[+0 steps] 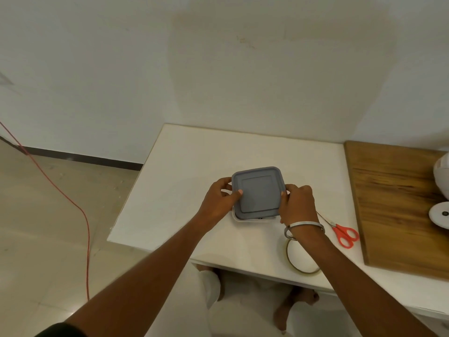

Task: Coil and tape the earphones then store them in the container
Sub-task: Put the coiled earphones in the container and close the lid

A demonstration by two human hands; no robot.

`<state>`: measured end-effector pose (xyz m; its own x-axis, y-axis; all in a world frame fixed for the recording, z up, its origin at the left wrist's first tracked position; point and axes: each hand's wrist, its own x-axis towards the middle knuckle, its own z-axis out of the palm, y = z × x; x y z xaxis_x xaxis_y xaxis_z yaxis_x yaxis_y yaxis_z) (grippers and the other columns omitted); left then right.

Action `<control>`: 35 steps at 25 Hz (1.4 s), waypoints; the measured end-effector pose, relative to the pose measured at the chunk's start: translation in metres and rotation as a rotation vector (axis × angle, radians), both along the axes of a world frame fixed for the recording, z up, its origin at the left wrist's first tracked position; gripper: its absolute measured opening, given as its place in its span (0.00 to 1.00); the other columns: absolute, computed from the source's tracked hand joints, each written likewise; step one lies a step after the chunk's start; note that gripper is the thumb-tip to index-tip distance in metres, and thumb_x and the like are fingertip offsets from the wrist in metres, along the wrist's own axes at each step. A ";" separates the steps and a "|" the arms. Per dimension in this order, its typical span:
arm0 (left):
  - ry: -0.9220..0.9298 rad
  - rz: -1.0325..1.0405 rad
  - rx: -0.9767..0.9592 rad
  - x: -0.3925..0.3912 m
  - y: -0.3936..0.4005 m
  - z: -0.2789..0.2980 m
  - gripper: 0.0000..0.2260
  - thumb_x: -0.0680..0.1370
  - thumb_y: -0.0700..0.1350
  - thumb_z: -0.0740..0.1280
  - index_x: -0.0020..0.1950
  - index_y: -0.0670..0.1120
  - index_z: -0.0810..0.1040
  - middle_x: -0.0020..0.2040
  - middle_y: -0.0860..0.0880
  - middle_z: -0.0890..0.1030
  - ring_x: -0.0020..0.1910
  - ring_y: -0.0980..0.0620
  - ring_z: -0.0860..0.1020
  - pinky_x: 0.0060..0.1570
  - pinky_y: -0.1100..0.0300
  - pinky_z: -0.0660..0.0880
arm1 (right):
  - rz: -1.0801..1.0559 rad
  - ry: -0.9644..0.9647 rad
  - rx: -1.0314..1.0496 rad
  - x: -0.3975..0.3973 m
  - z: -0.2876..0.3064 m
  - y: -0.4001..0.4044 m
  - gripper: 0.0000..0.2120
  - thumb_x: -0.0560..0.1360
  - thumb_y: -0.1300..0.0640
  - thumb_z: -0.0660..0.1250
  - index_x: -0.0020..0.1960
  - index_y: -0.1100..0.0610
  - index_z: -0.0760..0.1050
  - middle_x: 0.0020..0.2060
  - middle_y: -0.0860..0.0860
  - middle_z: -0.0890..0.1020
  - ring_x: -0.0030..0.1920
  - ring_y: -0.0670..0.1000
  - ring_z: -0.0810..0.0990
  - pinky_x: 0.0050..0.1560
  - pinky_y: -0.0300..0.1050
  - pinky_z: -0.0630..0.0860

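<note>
A square grey lid [258,192] sits over a white container [245,219] in the middle of the white table. The lid is shifted a little toward the far side, so the container's near rim shows below it. My left hand [220,200] grips the lid's left edge, thumb on top. My right hand [297,203] grips its right edge. Something small and dark peeks out under the lid's near edge; the earphones are otherwise hidden. A roll of clear tape [301,257] lies near the table's front edge under my right forearm.
Red-handled scissors [343,233] lie to the right of my right wrist. A wooden board [393,203] covers the right side, with white round objects [441,212] at its right edge. The white table [184,171] stands against a wall. A red cable [73,203] runs across the floor at left.
</note>
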<state>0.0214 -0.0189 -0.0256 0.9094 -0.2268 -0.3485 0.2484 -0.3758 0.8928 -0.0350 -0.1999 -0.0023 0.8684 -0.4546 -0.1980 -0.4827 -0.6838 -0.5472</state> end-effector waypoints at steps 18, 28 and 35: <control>0.027 -0.050 -0.121 0.000 0.010 -0.002 0.25 0.77 0.41 0.70 0.72 0.49 0.67 0.55 0.49 0.76 0.46 0.52 0.80 0.42 0.62 0.80 | -0.337 0.161 0.759 -0.003 -0.005 -0.026 0.13 0.74 0.62 0.69 0.58 0.62 0.75 0.49 0.60 0.80 0.47 0.59 0.79 0.41 0.50 0.79; -0.020 -0.114 -0.130 0.002 0.014 -0.003 0.24 0.77 0.38 0.69 0.71 0.53 0.71 0.59 0.40 0.73 0.46 0.45 0.78 0.46 0.56 0.82 | -0.195 0.232 0.573 0.017 -0.002 -0.029 0.11 0.77 0.52 0.63 0.48 0.61 0.71 0.46 0.61 0.80 0.43 0.61 0.81 0.45 0.57 0.81; -0.005 -0.084 -0.151 0.000 0.013 0.000 0.27 0.76 0.40 0.71 0.72 0.54 0.67 0.57 0.44 0.75 0.47 0.47 0.79 0.44 0.58 0.81 | -0.205 0.113 0.643 0.013 -0.009 -0.030 0.12 0.77 0.53 0.65 0.39 0.58 0.68 0.41 0.61 0.79 0.39 0.60 0.79 0.47 0.61 0.80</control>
